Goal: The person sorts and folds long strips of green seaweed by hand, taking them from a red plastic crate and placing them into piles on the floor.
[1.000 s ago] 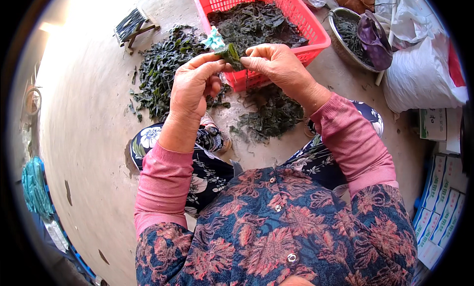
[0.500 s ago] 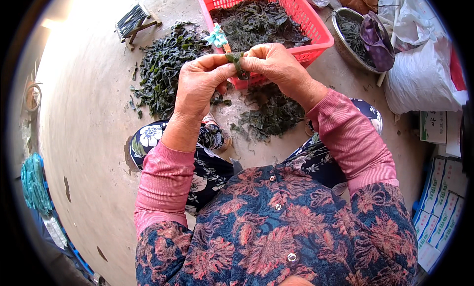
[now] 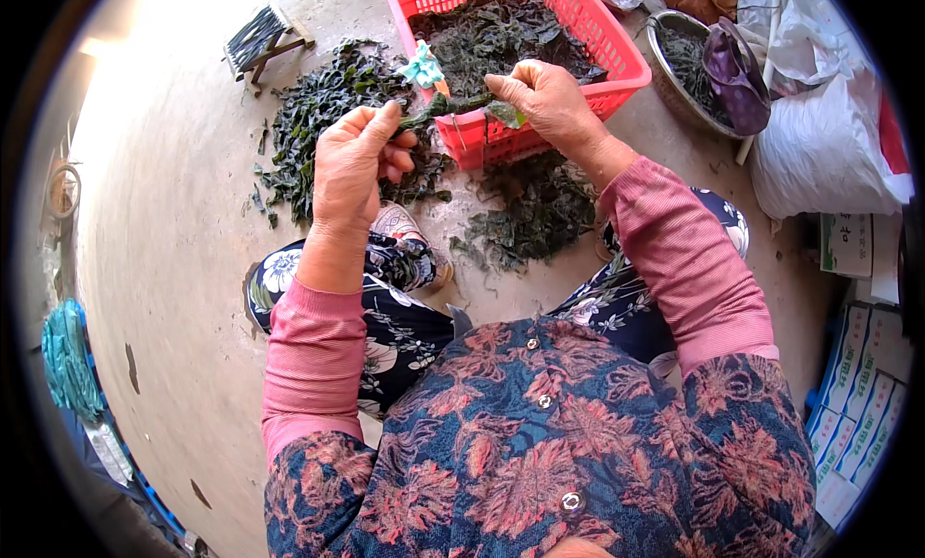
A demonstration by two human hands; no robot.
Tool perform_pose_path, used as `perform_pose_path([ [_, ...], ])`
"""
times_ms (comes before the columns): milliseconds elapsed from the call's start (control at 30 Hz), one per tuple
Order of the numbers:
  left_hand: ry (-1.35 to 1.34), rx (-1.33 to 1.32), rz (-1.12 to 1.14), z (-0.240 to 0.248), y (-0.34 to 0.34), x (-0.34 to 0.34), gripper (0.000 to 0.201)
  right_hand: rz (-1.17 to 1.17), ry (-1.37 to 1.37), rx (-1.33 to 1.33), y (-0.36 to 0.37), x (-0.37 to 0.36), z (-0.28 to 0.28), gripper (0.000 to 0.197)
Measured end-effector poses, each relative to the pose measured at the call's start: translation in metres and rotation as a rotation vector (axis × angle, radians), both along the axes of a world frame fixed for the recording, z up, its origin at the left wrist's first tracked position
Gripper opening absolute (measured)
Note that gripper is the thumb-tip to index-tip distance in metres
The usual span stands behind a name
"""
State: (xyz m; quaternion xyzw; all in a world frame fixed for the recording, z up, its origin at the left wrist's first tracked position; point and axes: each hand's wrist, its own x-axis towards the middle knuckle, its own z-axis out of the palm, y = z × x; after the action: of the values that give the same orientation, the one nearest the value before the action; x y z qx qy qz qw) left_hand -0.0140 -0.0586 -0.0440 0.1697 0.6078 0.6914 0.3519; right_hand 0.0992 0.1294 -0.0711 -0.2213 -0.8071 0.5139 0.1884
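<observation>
Your L hand [image 3: 356, 158] has its thumb up & fingers curled, pinching one end of a dark green leafy strip [image 3: 464, 105]. Your R hand [image 3: 554, 105] is at the other end, thumb & fingers bent; can't tell how firmly they're closed on it. Hands are apart, w/ the strip running b/w them, in front of the near L corner of the red basket [image 3: 617, 93], seen from above.

Inside the basket: a heap of dark leaves [image 3: 501, 42]. A teal cloth bit [image 3: 422, 66] shows at its L side. On the floor, a leaf pile [image 3: 328, 124] spreads L of the basket, & a smaller pile [image 3: 530, 221] lies b/w your feet, nr the basket's front.

To the R, a metal basin [image 3: 663, 76] holds dark strands [image 3: 686, 66], w/ a purple cloth item [image 3: 737, 81] over its R side. A white sack [image 3: 819, 144] is just beside it, boxes [image 3: 848, 413] stacked lower R. Upper L: a small folding stool [image 3: 265, 42], nr the leaf pile.
</observation>
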Motion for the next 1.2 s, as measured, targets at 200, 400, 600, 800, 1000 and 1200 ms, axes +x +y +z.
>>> perform_pose_path([
  [200, 0.319, -0.307, 0.134, -0.021, -0.011, -0.017, 0.017, 0.009, -0.062, 0.315, -0.003, -0.001, -0.014, 0.031],
  [400, 0.953, -0.479, 0.144, -0.051, -0.005, -0.029, 0.015, 0.114, -0.179, 0.642, -0.013, -0.004, -0.022, 0.025],
  [600, 1.329, -0.683, -0.021, -0.081, -0.007, -0.031, 0.013, 0.428, -0.352, 0.752, -0.022, 0.002, -0.03, 0.013],
  [800, 1.056, -1.082, 0.033, -0.085, -0.027, -0.055, 0.017, 0.22, -0.345, 0.45, -0.009, 0.017, -0.012, 0.014],
  [1000, 1.213, -0.689, 0.285, -0.023, 0.006, -0.014, 0.019, 0.077, 0.39, -0.849, 0.0, 0.019, 0.039, 0.008],
  [1200, -0.472, 0.069, -0.399, 0.013, 0.038, 0.052, 0.063, 0.309, 0.61, -1.102, -0.02, 0.034, 0.073, 0.013],
])
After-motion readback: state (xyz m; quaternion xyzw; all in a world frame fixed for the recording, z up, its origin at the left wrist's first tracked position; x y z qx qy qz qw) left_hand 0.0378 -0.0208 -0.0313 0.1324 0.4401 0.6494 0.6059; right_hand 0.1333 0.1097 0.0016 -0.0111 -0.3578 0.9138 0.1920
